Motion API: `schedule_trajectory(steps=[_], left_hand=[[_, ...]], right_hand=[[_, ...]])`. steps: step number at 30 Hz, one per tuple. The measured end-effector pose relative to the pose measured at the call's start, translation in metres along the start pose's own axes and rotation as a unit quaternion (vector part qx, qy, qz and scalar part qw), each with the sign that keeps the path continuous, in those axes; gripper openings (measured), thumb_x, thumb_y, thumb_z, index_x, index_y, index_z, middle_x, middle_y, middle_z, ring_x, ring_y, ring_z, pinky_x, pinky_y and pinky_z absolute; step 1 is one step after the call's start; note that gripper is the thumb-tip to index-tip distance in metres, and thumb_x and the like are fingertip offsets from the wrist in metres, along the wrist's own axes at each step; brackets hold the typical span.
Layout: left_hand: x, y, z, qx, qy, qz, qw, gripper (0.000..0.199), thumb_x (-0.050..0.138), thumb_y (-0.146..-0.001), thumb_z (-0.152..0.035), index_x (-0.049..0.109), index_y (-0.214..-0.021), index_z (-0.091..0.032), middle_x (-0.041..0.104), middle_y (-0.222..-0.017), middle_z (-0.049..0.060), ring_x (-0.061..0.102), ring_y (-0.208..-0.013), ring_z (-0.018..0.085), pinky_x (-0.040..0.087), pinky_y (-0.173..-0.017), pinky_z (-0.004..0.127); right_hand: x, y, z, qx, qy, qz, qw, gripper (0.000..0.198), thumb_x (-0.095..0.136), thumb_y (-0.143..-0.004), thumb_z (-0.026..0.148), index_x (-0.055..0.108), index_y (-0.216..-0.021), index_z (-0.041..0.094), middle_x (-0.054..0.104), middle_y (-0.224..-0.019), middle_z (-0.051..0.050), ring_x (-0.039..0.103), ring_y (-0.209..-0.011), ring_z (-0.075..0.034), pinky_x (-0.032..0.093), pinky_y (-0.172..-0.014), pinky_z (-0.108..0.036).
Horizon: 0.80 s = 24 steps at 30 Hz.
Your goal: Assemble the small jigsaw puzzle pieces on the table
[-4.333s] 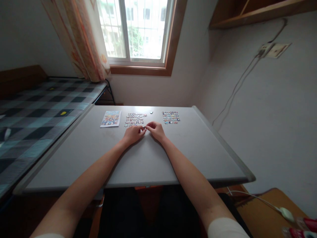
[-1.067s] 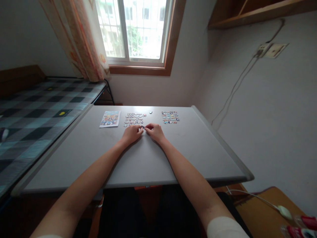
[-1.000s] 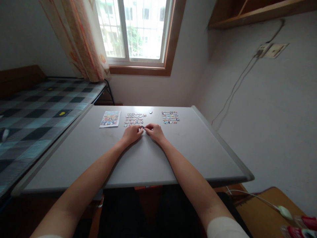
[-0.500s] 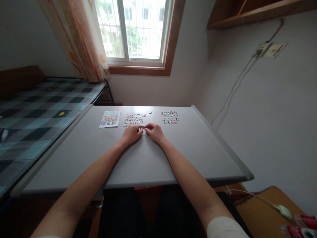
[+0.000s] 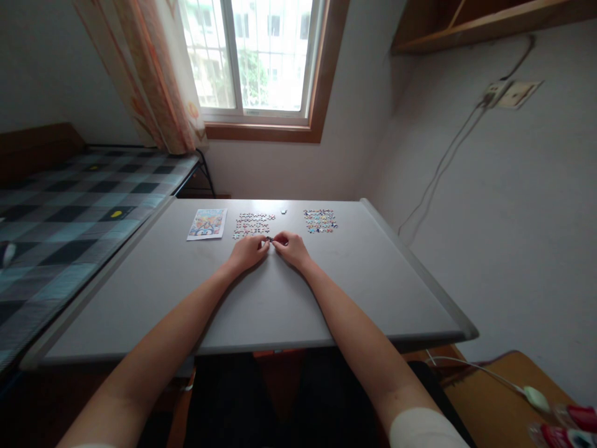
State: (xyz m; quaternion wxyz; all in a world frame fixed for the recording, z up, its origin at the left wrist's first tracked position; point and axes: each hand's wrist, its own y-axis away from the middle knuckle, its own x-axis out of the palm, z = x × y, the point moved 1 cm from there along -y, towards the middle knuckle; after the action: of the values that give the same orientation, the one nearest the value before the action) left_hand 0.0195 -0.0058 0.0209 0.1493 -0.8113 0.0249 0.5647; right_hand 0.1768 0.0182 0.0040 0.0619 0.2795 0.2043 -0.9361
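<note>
Small dark jigsaw puzzle pieces (image 5: 269,239) are pinched between my two hands, just above or on the table. My left hand (image 5: 249,251) is closed on them from the left. From the right, my right hand (image 5: 291,247) grips them with thumb and fingertips. Just beyond my left hand lie rows of loose puzzle pieces (image 5: 253,224), the nearest row partly covered by the hand. Another block of puzzle pieces (image 5: 320,221) is laid out farther right. One single piece (image 5: 284,211) sits apart between the two groups. A printed picture sheet (image 5: 207,224) lies at the left.
The grey table (image 5: 373,292) has raised side edges. To the left stands a bed (image 5: 116,186) with a checked cover. A window (image 5: 252,62) and curtain (image 5: 144,81) are behind the table. At lower right, a wooden stool (image 5: 504,386) holds a white plug (image 5: 535,398) and red-capped bottles.
</note>
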Motion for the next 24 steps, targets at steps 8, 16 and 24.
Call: schedule_trajectory(steps=[8, 16, 24], left_hand=[[-0.0007, 0.0003, -0.0006, 0.0, -0.002, 0.005, 1.0, 0.034, 0.04, -0.088, -0.041, 0.068, -0.085, -0.021, 0.067, -0.071, 0.004, 0.057, -0.063, 0.015, 0.032, -0.056, 0.025], [-0.0007, -0.0003, -0.0007, 0.003, 0.005, 0.007, 1.0, 0.035, 0.04, -0.088, -0.041, 0.068, -0.084, -0.021, 0.067, -0.07, 0.004, 0.057, -0.063, 0.016, 0.033, -0.056, 0.025], [0.0007, 0.0, 0.0011, 0.007, 0.005, -0.002, 1.0, 0.036, 0.04, -0.088, -0.042, 0.069, -0.084, -0.021, 0.066, -0.068, 0.004, 0.057, -0.062, 0.016, 0.032, -0.056, 0.025]], right_hand=[[0.0014, -0.0004, -0.0021, 0.002, 0.006, 0.0, 1.0, 0.01, 0.06, -0.074, 0.024, 0.067, -0.077, 0.018, 0.067, -0.072, -0.001, 0.059, -0.065, -0.012, 0.045, -0.065, -0.024], [0.0029, -0.0012, -0.0052, -0.001, 0.012, -0.001, 1.0, 0.01, 0.06, -0.074, 0.025, 0.067, -0.076, 0.019, 0.067, -0.071, -0.001, 0.058, -0.064, -0.012, 0.045, -0.064, -0.024], [0.002, -0.0005, -0.0035, -0.002, 0.012, 0.002, 1.0, 0.011, 0.059, -0.075, 0.025, 0.067, -0.077, 0.018, 0.067, -0.071, -0.001, 0.058, -0.065, -0.012, 0.045, -0.065, -0.024]])
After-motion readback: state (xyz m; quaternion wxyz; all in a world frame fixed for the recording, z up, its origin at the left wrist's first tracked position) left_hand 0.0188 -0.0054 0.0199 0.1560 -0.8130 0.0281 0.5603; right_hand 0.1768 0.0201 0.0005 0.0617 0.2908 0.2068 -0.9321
